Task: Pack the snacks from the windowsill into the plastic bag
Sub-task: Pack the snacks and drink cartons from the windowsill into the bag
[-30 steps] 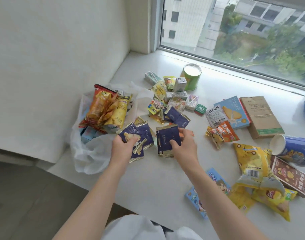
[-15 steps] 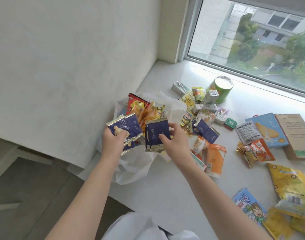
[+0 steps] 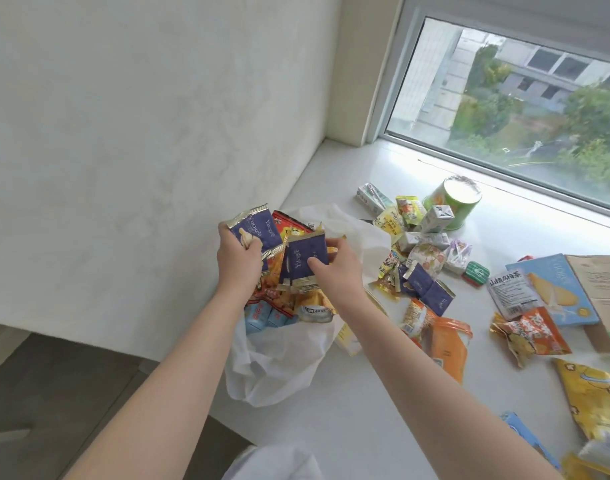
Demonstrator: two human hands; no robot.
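I see both hands up over the white plastic bag (image 3: pixel 279 368), which lies open at the left end of the windowsill (image 3: pixel 365 420). My left hand (image 3: pixel 239 259) has its grip closed on some dark blue snack packs (image 3: pixel 258 230). My right hand (image 3: pixel 338 271) pinches more blue packs (image 3: pixel 305 263), thumb in front, just beside the left ones. In the bag I can see red and yellow chip bags (image 3: pixel 291 226) and small light blue boxes (image 3: pixel 262 315). Many snacks lie on the sill to the right: two blue packs (image 3: pixel 428 292), an orange pouch (image 3: pixel 448 348), a green tub (image 3: pixel 455 202) near the window (image 3: pixel 511 109), small milk cartons (image 3: pixel 436 218) and a blue cracker box (image 3: pixel 549 289).
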